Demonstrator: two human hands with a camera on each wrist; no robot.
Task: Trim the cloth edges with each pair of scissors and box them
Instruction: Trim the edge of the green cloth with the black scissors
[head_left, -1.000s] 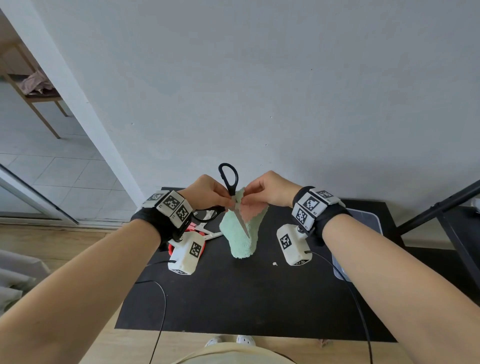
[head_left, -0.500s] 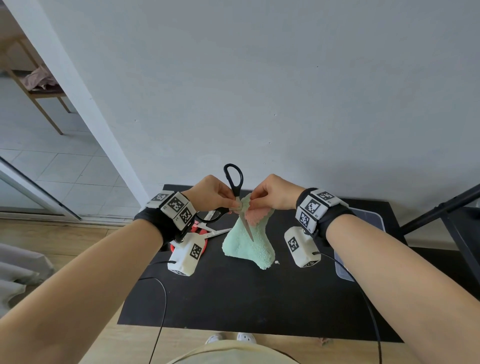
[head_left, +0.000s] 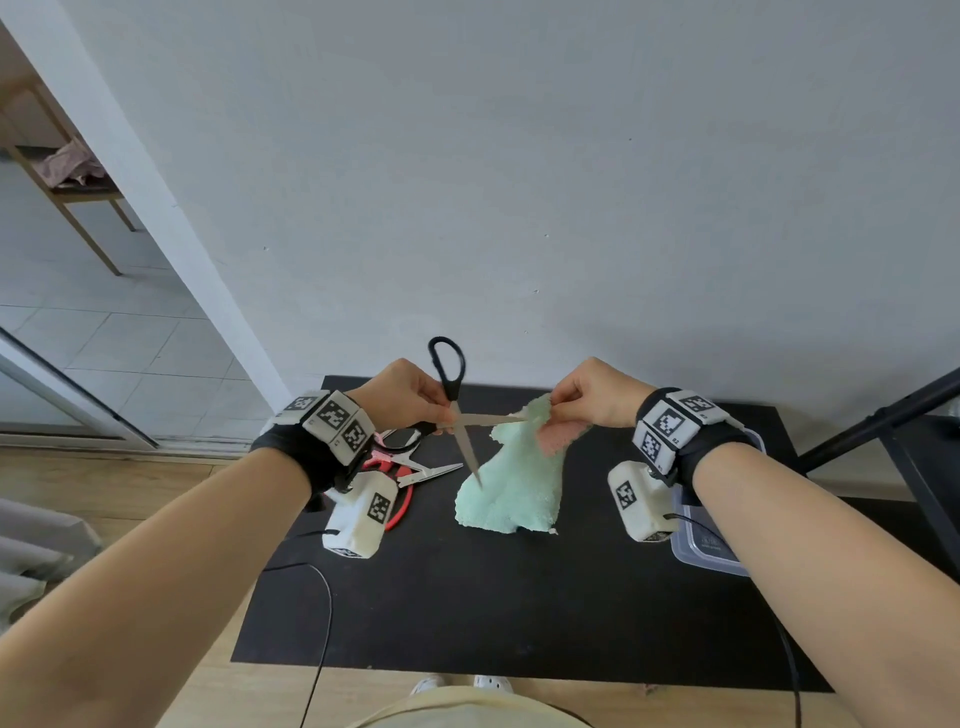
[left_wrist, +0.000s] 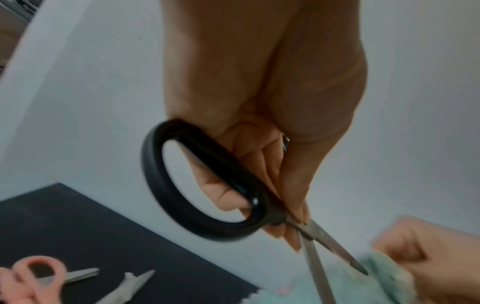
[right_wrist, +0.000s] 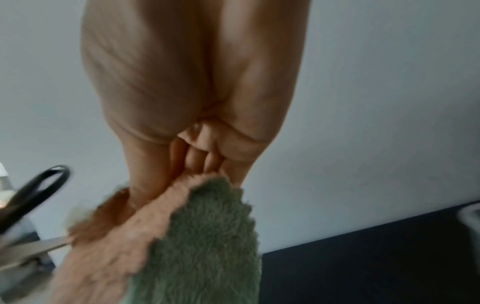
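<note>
The cloth (head_left: 511, 483), mint green with a pink underside, hangs in the air above the middle of the black table (head_left: 467, 597), its lower end drooping down to the tabletop. The right hand (head_left: 597, 395) pinches its top edge between thumb and curled fingers, holding it up. The black scissors (head_left: 457, 410) are spread wide open just to the left, one blade reaching right to touch the cloth's top edge, the other pointing down in front of the cloth. The left hand (head_left: 410, 397) grips them near the pivot, fingers curled round the lower handle loop, the other loop sticking straight up. Behind the left wrist, on the table's far left, lie pink scissors (left_wrist: 39, 275) and another pair (head_left: 426, 470) with its blades pointing right. At the right edge, under the right forearm, sits a clear plastic box (head_left: 706, 551).
</note>
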